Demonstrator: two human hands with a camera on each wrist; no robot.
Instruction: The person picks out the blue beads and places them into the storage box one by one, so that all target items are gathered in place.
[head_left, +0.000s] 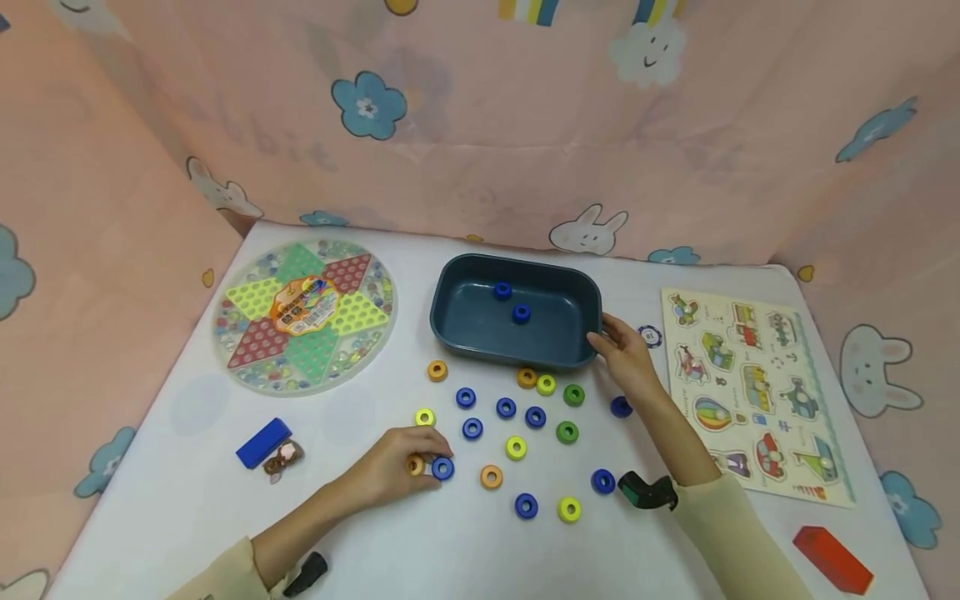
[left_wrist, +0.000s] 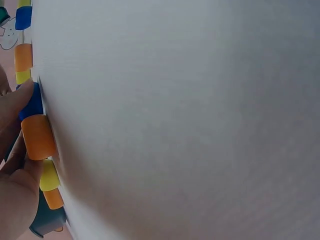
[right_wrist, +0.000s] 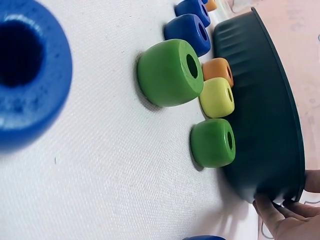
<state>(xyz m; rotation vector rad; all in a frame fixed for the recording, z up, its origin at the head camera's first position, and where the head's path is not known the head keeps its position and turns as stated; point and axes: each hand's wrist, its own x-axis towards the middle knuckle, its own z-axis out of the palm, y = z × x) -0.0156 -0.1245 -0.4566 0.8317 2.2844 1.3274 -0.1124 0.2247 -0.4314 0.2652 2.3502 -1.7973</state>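
My left hand (head_left: 397,467) is low over the table, its thumb and a finger pinching a blue bead (head_left: 442,468). An orange bead (head_left: 415,465) sits between that bead and the palm; whether the hand also grips it I cannot tell. In the left wrist view the thumb lies against the blue bead (left_wrist: 33,102), with the orange bead (left_wrist: 38,137) beside it. My right hand (head_left: 628,354) grips the right end of a dark teal tray (head_left: 517,357), thumb at the rim. Two blue beads (head_left: 502,290) lie inside. In the right wrist view, fingers (right_wrist: 270,215) touch the tray's outer wall.
Several loose beads lie before the tray, among them a green bead (head_left: 567,432) and a yellow bead (head_left: 516,447). A round marble game board (head_left: 303,317) is at left, above a blue block (head_left: 263,442). At right are a picture puzzle board (head_left: 757,396) and a red block (head_left: 832,559).
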